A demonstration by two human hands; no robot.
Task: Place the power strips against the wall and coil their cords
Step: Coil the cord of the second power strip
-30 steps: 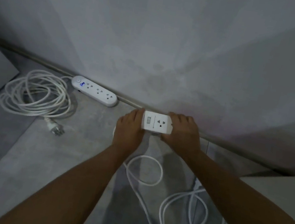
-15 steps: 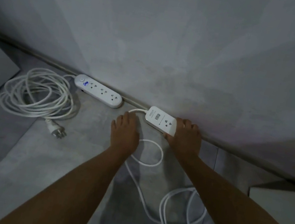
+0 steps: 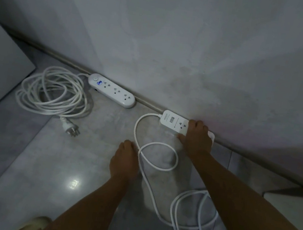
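Lengthwise along the wall [image 3: 176,40], cord end [image 3: 162,115] leftward, lies the strip [image 3: 175,122], right fingers [image 3: 196,124] gripping; left fingers [image 3: 128,145] slack, empty.

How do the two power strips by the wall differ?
The rounded power strip shows three sockets and lies untouched; the rectangular power strip shows one, and the right hand holds it. The rounded one has a coiled cord; the rectangular one a loose cord sprawling in loops. Both are white, against the wall.

Dim, bluish light; a bright glare spot on the glossy floor [image 3: 74,183], corners darkened, edges bent by wide-angle distortion.
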